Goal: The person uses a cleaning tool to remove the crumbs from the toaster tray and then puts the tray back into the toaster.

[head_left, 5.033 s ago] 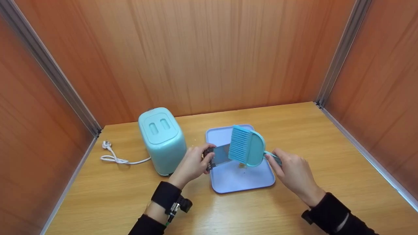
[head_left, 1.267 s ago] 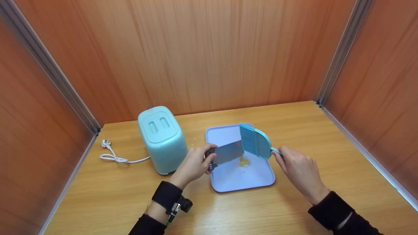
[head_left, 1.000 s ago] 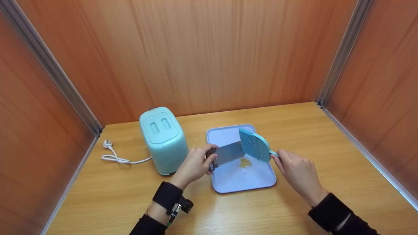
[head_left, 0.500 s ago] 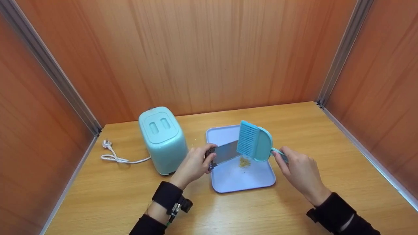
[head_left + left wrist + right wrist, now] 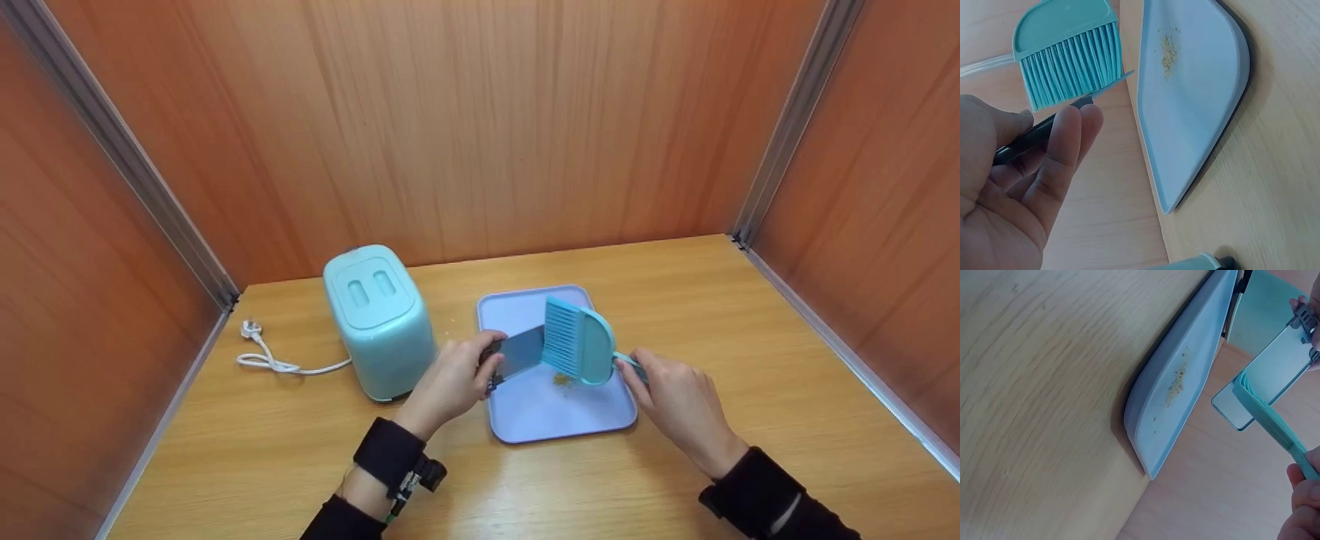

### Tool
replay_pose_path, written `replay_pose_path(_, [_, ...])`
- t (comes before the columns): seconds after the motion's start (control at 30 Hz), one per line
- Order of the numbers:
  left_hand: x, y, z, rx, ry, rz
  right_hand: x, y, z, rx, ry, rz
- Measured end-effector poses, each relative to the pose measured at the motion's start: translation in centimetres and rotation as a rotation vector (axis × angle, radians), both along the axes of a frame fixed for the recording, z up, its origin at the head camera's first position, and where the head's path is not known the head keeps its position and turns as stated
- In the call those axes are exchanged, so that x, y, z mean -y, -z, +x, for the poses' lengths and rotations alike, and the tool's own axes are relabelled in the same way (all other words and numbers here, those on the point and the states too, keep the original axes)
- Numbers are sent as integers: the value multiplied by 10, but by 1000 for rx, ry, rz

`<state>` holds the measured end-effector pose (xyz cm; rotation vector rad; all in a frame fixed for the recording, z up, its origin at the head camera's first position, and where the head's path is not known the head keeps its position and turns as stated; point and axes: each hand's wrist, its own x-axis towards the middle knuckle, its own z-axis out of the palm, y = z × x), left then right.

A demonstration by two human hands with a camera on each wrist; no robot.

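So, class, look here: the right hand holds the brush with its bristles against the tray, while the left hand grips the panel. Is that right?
Not quite: the right wrist view shows the bristles of the brush against the panel, not the tray. The right hand does hold the brush, and the left hand does grip the panel.

The left hand (image 5: 1027,185) pinches a plate (image 5: 1033,138) by its dark end, thumb on one side, fingers on the other; the plate shows nearly edge-on; a turquoise brush (image 5: 1069,62) meets it with its bristles; crumbs (image 5: 1168,56) lie in a pale blue tray (image 5: 1185,140) on the table (image 5: 1280,140).
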<state>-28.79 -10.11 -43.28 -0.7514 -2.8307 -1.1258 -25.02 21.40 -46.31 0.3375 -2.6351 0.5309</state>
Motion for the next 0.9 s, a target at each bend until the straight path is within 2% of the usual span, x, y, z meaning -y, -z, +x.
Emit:
replay_pose_path(0.33, [-2,2,-1,-55,0,-27,-10,4,-1,-27,26,88])
replay_pose_path(0.5, [-3,5,-2,-84,-3,-22,-15,3,2,-38,41,80])
replay_pose_path(0.7, [-3,5,-2,-78,-3,-3,-12,2,1,-96,29,48])
replay_pose_path(0.9, [-3,3,-2,-39,-1,10,-12,5,-1,-152,17,79])
